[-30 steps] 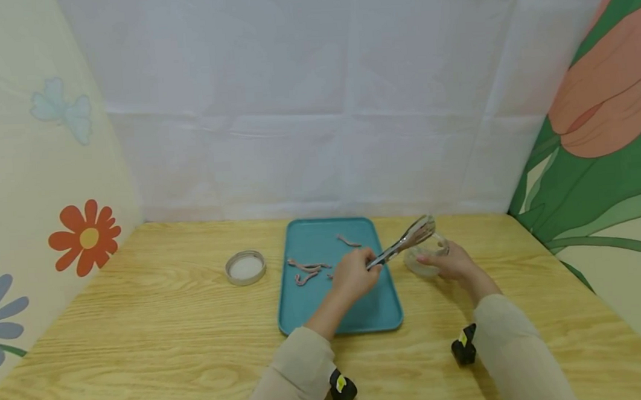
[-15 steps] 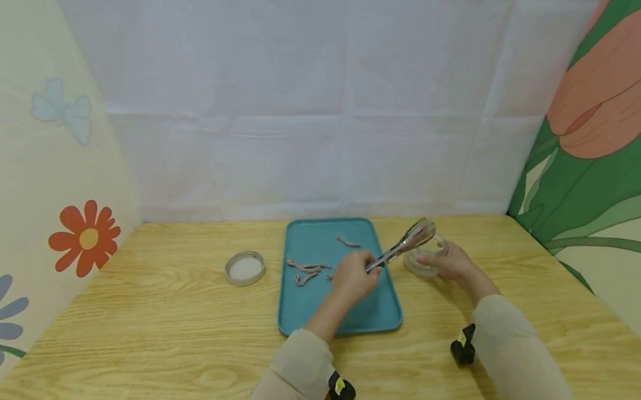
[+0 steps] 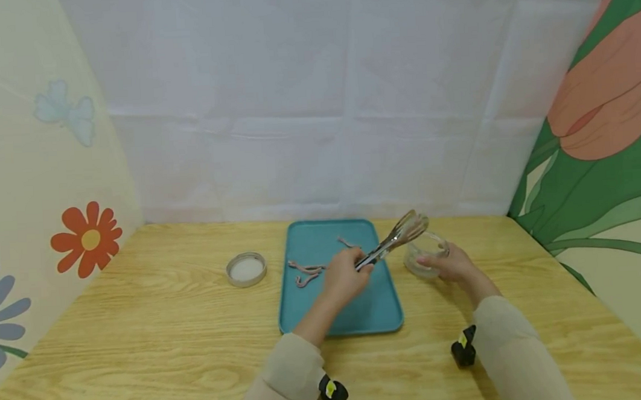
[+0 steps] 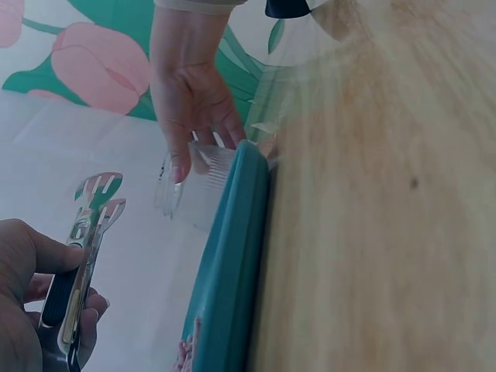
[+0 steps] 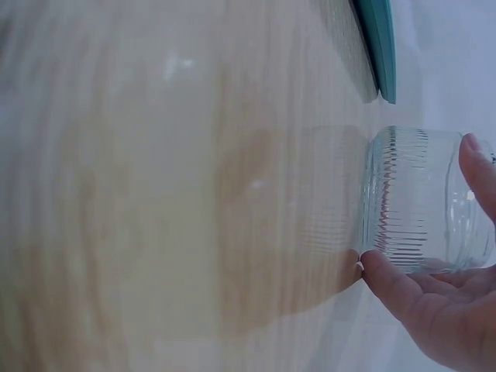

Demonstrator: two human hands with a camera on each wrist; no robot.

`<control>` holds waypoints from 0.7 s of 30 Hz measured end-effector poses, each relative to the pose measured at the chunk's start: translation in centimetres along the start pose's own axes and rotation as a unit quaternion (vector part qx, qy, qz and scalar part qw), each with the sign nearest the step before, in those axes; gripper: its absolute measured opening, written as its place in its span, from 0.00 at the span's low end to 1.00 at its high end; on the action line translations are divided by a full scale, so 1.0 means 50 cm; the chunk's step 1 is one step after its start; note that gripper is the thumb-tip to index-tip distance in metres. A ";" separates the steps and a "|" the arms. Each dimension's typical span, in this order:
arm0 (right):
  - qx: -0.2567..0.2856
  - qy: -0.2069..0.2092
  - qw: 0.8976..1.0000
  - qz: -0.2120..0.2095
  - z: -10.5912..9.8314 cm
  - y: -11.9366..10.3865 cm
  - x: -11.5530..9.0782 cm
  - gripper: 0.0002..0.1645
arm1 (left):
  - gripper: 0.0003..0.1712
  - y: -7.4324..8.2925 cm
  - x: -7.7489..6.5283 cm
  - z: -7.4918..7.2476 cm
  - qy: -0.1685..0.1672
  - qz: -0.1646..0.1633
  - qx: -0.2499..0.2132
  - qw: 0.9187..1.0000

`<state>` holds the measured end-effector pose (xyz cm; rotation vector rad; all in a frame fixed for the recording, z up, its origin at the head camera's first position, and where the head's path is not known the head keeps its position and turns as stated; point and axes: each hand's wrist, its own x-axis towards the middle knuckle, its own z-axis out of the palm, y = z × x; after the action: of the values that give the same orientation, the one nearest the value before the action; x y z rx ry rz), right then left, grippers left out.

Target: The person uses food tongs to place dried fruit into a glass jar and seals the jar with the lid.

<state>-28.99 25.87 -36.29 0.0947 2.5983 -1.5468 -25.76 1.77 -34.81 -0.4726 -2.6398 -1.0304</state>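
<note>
My left hand [image 3: 344,280] grips metal tongs [image 3: 390,241] above the right half of a blue tray [image 3: 372,315]. The tongs' slotted tips sit close together, up and left of the jar's mouth; I see nothing between them in the left wrist view. Several thin pink worm-like strands [image 3: 306,280] lie on the tray, partly covered by the left hand. Right of the tray, my right hand [image 3: 454,262] holds a clear ribbed glass jar [image 5: 422,201] by its side, thumb near the rim. Reddish marks show through the jar's ribs; what they are I cannot tell.
A round lid [image 3: 246,269] with a pale inside lies left of the tray on the wooden table [image 3: 169,329]. A white cloth [image 3: 272,106] hangs behind, with flower-printed panels at both sides. Black wrist cameras [image 3: 333,394] hang below the sleeves.
My left hand has drawn the tongs left and slightly up, away from the jar's mouth, and covers more of the strands. The right hand and jar have stayed in place.
</note>
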 end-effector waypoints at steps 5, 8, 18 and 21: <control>-0.005 0.000 1.000 0.003 0.001 0.001 0.000 0.53 | 0.04 -0.005 -0.004 -0.023 0.012 0.005 -0.001 1.000; -0.004 0.000 1.000 0.004 0.001 0.001 0.000 0.53 | 0.06 -0.008 -0.005 -0.036 0.022 0.007 -0.001 1.000; -0.015 0.007 1.000 0.003 0.002 -0.001 -0.001 0.51 | 0.06 -0.014 -0.012 -0.090 0.054 0.021 -0.040 0.998; -0.015 0.009 1.000 0.006 0.002 -0.002 0.000 0.51 | 0.09 -0.014 -0.015 -0.107 0.061 0.011 -0.033 0.998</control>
<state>-28.97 25.75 -36.26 0.1225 2.6287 -1.5080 -24.64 -2.58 -31.69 -0.4370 -2.4945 -1.1053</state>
